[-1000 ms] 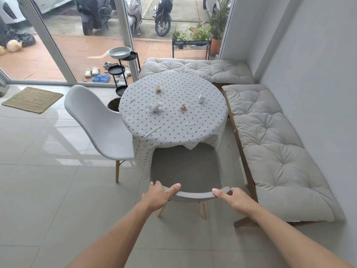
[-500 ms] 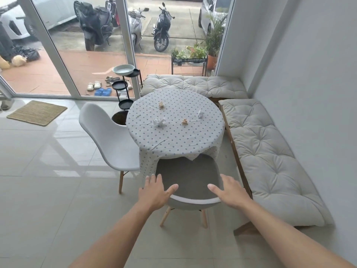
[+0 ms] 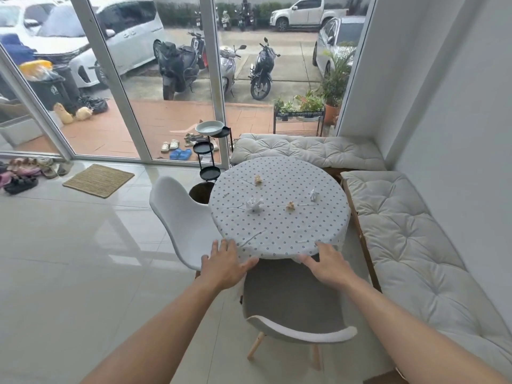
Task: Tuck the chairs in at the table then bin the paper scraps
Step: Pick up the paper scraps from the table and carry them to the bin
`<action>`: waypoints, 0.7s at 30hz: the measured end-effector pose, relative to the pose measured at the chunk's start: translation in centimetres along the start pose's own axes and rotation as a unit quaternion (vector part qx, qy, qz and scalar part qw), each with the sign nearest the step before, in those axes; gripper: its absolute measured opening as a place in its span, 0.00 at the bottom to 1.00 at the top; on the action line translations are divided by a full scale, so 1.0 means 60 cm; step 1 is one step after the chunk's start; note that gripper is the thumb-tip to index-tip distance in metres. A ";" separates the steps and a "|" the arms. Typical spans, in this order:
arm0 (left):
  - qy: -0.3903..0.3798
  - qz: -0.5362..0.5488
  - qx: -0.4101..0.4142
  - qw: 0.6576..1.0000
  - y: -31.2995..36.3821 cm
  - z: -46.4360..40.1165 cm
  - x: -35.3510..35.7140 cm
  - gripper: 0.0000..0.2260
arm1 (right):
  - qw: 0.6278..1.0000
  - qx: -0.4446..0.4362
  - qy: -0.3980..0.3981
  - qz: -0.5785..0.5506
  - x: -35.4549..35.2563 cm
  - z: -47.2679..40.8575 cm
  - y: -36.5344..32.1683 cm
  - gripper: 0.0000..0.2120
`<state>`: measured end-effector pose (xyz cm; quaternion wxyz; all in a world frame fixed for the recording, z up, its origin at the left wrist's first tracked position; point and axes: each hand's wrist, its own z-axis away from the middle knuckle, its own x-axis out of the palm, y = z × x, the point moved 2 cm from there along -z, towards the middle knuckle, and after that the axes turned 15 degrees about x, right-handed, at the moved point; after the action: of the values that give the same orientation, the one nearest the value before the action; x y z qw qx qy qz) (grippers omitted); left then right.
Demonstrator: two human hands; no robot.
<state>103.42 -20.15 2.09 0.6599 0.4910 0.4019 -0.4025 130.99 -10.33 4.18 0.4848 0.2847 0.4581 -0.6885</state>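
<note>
We're losing the near chair's seat front under the hanging tablecloth, which is also hiding the table's legs; our left hand is covering part of the side chair; the four paper scraps are staying too small to read, and the bench cushion is running off the bottom-right edge

A round table covered by a dotted cloth is seen from above. Four crumpled paper scraps are scattered on it, well apart. A grey chair is tucked under the near edge; a white chair is angled at the left side. The left hand and the right hand are spread flat, empty, above the grey chair's seat by the cloth's hem. Cushioned benches are set along the walls.
</note>
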 end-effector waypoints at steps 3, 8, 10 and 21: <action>-0.008 -0.007 -0.011 1.000 -0.017 -0.048 -0.018 0.52 | 1.000 0.003 -0.015 -0.013 -0.008 -0.056 -0.027 0.45; -0.018 -0.011 -0.014 1.000 -0.040 -0.144 -0.058 0.50 | 1.000 0.003 -0.030 -0.005 -0.030 -0.147 -0.070 0.46; -0.023 -0.013 -0.012 1.000 -0.043 -0.185 -0.071 0.49 | 0.999 0.007 -0.031 -0.003 -0.040 -0.182 -0.086 0.45; -0.077 0.001 0.024 0.997 -0.089 -0.416 -0.060 0.46 | 0.998 0.052 -0.046 -0.009 -0.020 -0.358 -0.140 0.43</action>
<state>93.85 3.54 -1.14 0.6770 0.4751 0.3397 -0.4479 122.52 10.53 -0.82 0.4837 0.2729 0.4015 -0.7282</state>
